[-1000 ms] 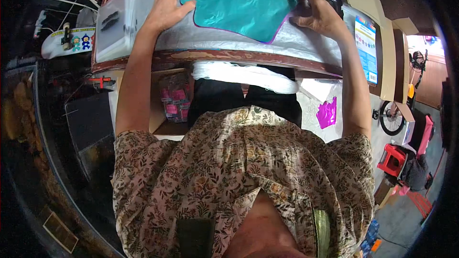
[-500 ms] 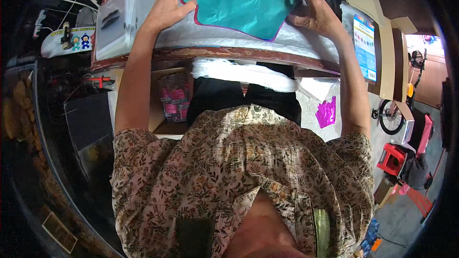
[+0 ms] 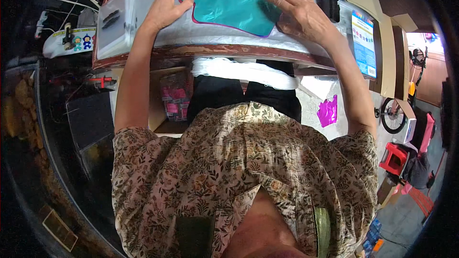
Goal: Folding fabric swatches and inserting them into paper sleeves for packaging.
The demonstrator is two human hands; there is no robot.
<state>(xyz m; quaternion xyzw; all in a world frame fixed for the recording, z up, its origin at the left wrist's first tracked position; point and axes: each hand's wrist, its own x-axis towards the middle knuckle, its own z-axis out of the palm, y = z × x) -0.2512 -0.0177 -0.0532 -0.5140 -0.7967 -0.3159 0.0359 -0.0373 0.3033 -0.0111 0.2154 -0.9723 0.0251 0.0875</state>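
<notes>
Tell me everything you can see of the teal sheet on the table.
The teal sheet is shiny, foil-like, with a wavy outline and a thin magenta edge along its near side. It lies flat on the clear plastic-covered table. The left hand rests at its left edge; the right hand presses its right side.

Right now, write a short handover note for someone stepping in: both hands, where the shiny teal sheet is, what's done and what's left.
Left hand: flat, palm down, on the left edge of the shiny teal foil sheet with the pink rim.
Right hand: fingers spread, pressing the sheet's right edge.
The sheet lies flat on the plastic-covered worktable, near its front edge.
Done: sheet spread out under both hands.
Left: cannot tell from this view; a black tool sits untouched beside the right hand.
</notes>
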